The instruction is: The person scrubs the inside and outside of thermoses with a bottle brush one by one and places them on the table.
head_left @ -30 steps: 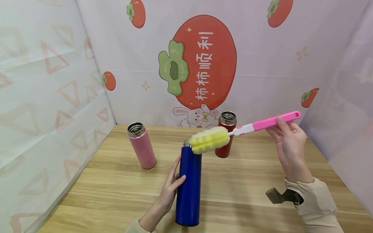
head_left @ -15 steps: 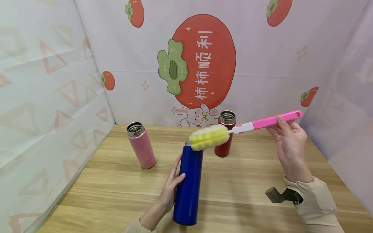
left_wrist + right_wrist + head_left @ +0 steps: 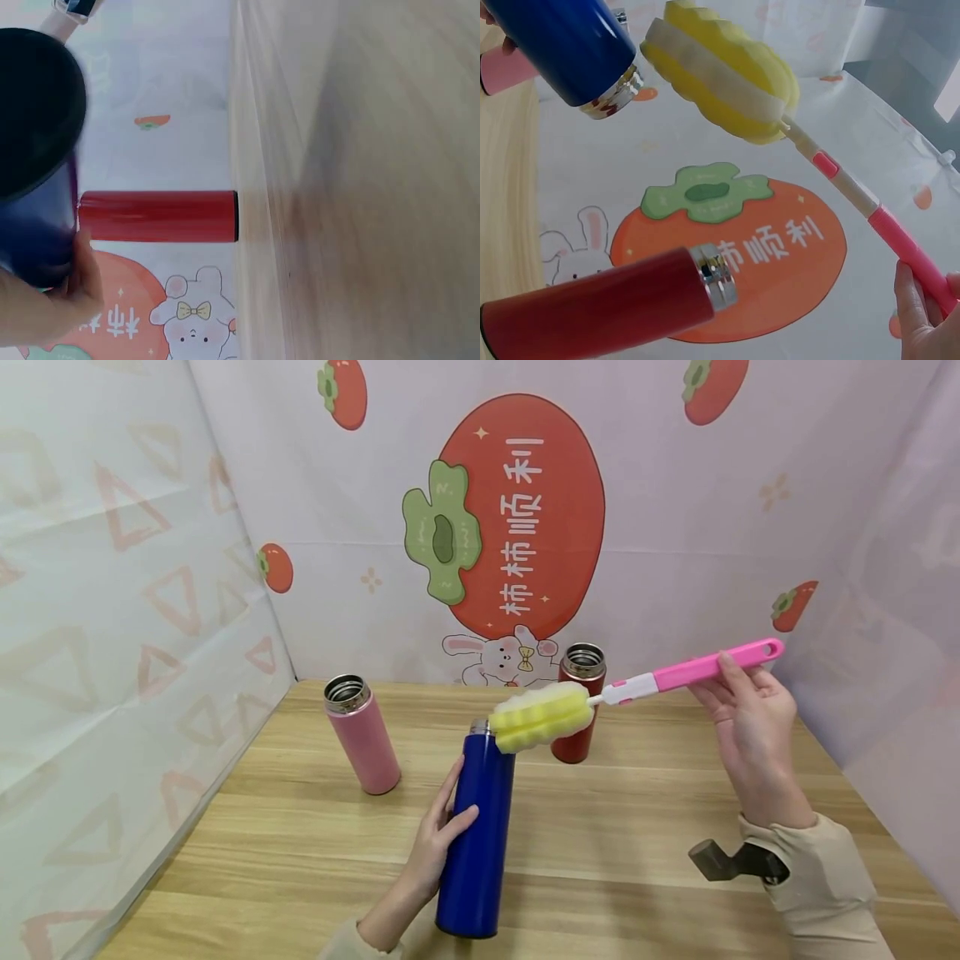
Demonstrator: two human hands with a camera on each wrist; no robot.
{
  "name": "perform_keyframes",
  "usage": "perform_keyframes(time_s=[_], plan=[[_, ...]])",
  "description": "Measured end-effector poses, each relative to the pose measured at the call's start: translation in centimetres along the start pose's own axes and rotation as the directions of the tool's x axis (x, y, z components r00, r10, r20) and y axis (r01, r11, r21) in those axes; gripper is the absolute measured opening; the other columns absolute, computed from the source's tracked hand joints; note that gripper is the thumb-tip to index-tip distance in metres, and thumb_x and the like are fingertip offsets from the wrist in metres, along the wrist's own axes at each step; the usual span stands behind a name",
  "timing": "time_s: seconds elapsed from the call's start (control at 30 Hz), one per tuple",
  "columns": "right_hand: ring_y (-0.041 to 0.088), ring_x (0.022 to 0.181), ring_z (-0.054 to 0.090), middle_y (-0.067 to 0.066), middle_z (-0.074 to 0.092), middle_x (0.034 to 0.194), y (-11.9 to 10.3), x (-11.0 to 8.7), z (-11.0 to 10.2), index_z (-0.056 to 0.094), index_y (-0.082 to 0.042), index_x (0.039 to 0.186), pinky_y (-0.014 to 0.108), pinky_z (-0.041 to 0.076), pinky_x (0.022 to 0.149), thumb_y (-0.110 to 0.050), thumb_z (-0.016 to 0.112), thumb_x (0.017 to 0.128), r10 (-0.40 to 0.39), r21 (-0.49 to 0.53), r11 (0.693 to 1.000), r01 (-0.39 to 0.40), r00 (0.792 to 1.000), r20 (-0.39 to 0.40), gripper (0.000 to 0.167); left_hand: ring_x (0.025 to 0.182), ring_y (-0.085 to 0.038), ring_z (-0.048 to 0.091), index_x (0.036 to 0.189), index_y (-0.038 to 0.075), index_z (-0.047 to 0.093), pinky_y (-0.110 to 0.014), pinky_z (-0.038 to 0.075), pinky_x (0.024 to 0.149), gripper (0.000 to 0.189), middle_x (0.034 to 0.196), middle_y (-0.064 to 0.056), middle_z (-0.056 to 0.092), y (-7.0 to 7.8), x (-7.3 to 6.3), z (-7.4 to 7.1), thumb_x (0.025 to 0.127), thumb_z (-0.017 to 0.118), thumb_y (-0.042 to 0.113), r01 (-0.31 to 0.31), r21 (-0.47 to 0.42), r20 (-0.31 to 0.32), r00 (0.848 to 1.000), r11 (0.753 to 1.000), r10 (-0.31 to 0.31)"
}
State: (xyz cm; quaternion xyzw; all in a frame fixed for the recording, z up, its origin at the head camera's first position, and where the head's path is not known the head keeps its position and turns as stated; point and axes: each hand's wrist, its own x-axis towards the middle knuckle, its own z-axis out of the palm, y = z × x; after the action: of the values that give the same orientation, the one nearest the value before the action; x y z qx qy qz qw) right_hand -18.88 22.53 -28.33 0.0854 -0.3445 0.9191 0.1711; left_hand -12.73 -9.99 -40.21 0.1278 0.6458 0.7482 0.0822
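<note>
Brush (image 3: pixel 632 688) (pink-handled) lies pinched between the right fingers (image 3: pixel 712 698).

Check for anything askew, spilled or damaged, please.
The backdrop looks hung sideways: its lettering and rabbit lie on their sides. No spill or damage shows. The blue bottle tilts, but the left hand holds it.

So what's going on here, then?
A person is holding a blue bottle tilted and lifted off the table in their left hand. Their right hand pinches the pink handle of a brush, whose yellow and white sponge is up near the bottle's open mouth but not inside it. Two other open bottles stand on the table: a pink one to the person's left and a red one behind the brush.
</note>
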Motion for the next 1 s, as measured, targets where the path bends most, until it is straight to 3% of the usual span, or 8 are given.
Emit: perform_keyframes(time_s=[0.17,0.27,0.47,0.77,1.0], plan=[[0.025,0.071,0.065,0.019,0.063,0.078,-0.05,-0.02,-0.01,0.053,0.01,0.093,0.033,0.05,0.07,0.001,0.06,0.08,-0.004,-0.01,1.0,0.004,1.0,-0.003,0.017,0.12,-0.025,0.036,0.142,0.025,0.015,-0.036,0.035,0.091,0.051,0.146,-0.008,0.012,0.17,-0.03,-0.23,0.095,0.036,0.022,0.002,-0.065,0.033,0.999,0.998,0.0],[0.025,0.071,0.065,0.019,0.063,0.079,0.04,-0.07,0.01,0.053,0.01,0.093,0.033,0.05,0.069,0.002,0.06,0.079,-0.02,-0.025,0.999,0.02,1.0,-0.005,0.017,0.114,-0.023,0.041,0.142,0.028,0.012,-0.036,0.037,0.088,0.053,0.145,-0.008,0.013,0.23,-0.08,-0.17,0.095,0.035,0.025,0.033,-0.088,0.04,0.999,0.996,-0.03],[0.026,0.072,0.065,0.02,0.063,0.079,0.11,-0.03,0.1,0.051,0.009,0.093,0.033,0.05,0.069,0.002,0.059,0.08,-0.039,-0.015,0.999,0.039,0.999,0.0,0.017,0.106,-0.03,0.047,0.141,0.035,0.003,-0.043,0.043,0.081,0.067,0.136,-0.022,0.026,0.24,0.0,-0.1,0.09,0.045,0.021,0.043,-0.013,0.027,0.999,0.999,-0.043],[0.024,0.075,0.065,0.018,0.063,0.081,-0.08,-0.03,-0.07,0.052,0.008,0.095,0.032,0.049,0.072,-0.001,0.06,0.08,0.009,-0.033,0.999,-0.009,1.0,0.003,0.019,0.114,-0.033,0.042,0.141,0.033,0.009,-0.043,0.039,0.087,0.063,0.139,-0.018,0.027,0.04,-0.12,-0.35,0.091,0.043,0.02,-0.022,0.035,-0.001,1.0,0.999,0.022],[0.023,0.078,0.064,0.017,0.063,0.083,0.04,-0.16,-0.33,0.051,0.007,0.097,0.032,0.049,0.074,-0.002,0.058,0.081,0.061,-0.036,0.998,-0.06,0.998,0.035,0.019,0.116,-0.033,0.039,0.142,0.029,0.008,-0.047,0.033,0.092,0.064,0.135,-0.02,0.032,-0.03,-0.04,-0.44,0.091,0.044,0.02,-0.032,0.087,-0.029,0.999,0.996,0.034]])
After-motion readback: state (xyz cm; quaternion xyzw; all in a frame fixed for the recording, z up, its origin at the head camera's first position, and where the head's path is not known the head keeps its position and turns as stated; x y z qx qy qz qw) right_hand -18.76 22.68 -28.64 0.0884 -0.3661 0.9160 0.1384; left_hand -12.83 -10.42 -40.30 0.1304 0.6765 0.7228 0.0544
